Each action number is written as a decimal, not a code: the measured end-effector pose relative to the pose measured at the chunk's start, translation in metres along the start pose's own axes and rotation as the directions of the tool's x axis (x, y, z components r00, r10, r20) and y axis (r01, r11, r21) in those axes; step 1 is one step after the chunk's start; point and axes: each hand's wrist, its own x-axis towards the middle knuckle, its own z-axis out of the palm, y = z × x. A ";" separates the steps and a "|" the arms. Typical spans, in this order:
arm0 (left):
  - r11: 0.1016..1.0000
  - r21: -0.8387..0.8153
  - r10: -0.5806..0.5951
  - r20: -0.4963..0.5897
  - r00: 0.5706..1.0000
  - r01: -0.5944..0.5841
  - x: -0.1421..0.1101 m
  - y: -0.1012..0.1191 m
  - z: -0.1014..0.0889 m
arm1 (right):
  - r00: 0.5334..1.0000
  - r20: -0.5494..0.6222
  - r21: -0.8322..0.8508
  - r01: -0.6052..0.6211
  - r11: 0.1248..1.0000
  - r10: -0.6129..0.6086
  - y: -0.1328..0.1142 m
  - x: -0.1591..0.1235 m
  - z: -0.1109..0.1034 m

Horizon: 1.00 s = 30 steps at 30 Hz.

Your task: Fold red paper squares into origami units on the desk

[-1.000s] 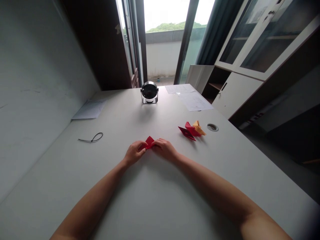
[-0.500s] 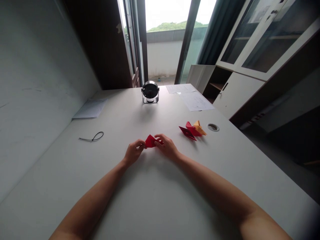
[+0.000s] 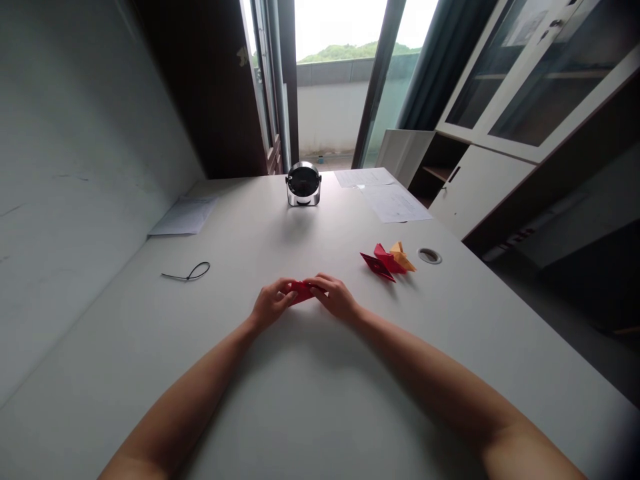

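A piece of folded red paper [image 3: 301, 292] is held between my hands, just above or on the white table [image 3: 320, 400]; the fingers cover its two ends. My left hand [image 3: 273, 301] grips its left side between thumb and fingers. On its right side, my right hand [image 3: 334, 295] pinches it the same way. To the right lie folded paper pieces: a dark red one [image 3: 379, 267], a brighter red one [image 3: 390, 259] behind it, and an orange one [image 3: 402, 256] touching that.
A roll of tape [image 3: 429, 256] lies right of the folded pieces. A black cable tie loop [image 3: 193, 272] is at the left. Paper sheets [image 3: 183, 216] lie by the wall, more sheets [image 3: 397, 203] at the far right. A round black device on a metal stand [image 3: 303, 185] stands at the back.
The upper tip of the red paper has come down, so it now looks lower and flatter. My left fingers have moved over its left side. The view has shifted slightly.
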 end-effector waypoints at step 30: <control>0.986 0.162 0.058 -0.065 0.996 -0.047 -0.009 0.010 0.009 | 0.986 0.131 0.139 -0.117 0.983 0.099 -0.007 0.002 0.005</control>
